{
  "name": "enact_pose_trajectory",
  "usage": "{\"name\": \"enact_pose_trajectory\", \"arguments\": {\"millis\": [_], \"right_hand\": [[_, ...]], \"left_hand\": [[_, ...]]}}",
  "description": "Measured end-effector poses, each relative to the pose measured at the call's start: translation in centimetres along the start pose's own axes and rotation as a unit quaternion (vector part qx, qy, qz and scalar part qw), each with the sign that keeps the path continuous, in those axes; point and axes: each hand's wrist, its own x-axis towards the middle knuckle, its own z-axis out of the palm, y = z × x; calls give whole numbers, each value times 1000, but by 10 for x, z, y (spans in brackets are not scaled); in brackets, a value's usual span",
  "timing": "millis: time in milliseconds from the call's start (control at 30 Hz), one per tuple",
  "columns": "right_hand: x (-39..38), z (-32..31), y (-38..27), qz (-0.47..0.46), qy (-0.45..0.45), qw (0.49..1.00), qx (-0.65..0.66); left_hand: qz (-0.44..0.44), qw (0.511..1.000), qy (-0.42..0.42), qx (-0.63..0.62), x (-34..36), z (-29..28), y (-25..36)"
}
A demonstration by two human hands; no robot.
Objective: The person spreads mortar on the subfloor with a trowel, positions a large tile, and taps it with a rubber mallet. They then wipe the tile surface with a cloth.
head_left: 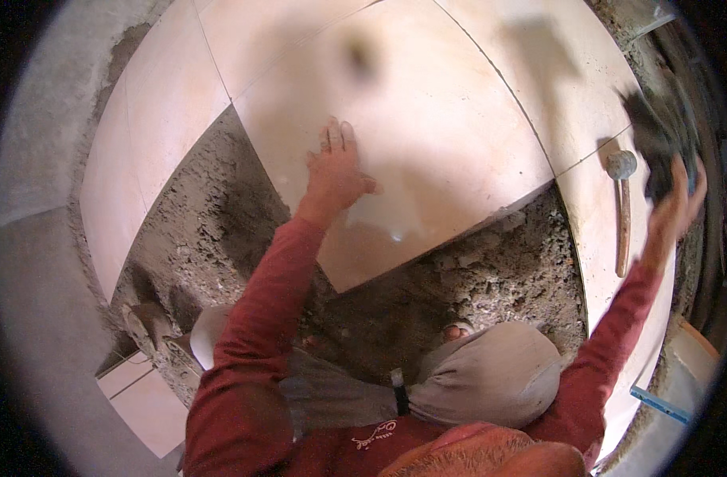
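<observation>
My left hand (336,171) lies flat on a large pale beige floor tile (427,143), fingers spread and nothing held. The tile's near corner reaches over rough grey mortar bed (491,262). Out at the far right, my right hand (680,199) is smeared by motion beside a dark blurred shape (658,127). Whether its fingers grip that shape cannot be made out. Just left of that hand, a mallet (623,215) with a grey head and wooden handle rests on another tile (594,262).
More laid tiles (157,135) run along the left and far side. Bare mortar (212,191) shows between them. Cut tile pieces (145,401) lie at lower left on grey floor (37,278). A blue bar-shaped thing (658,404) is at lower right. A dark spot blurs the top middle.
</observation>
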Motion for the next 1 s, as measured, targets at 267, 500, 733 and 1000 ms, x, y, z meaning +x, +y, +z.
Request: {"name": "enact_pose_trajectory", "arguments": {"millis": [267, 500, 733, 1000], "right_hand": [[-73, 452, -111, -337, -321, 885, 13], [-200, 615, -112, -341, -491, 779, -190], [-108, 622, -20, -263, -334, 870, -250], [81, 510, 87, -52, -260, 872, -411]], "left_hand": [[3, 1000, 21, -3, 0, -1, 3], [-11, 955, 53, -292, -3, 20, -12], [-10, 1000, -11, -12, -1, -2, 3], [-8, 1000, -8, -20, 3, -16, 10]]}}
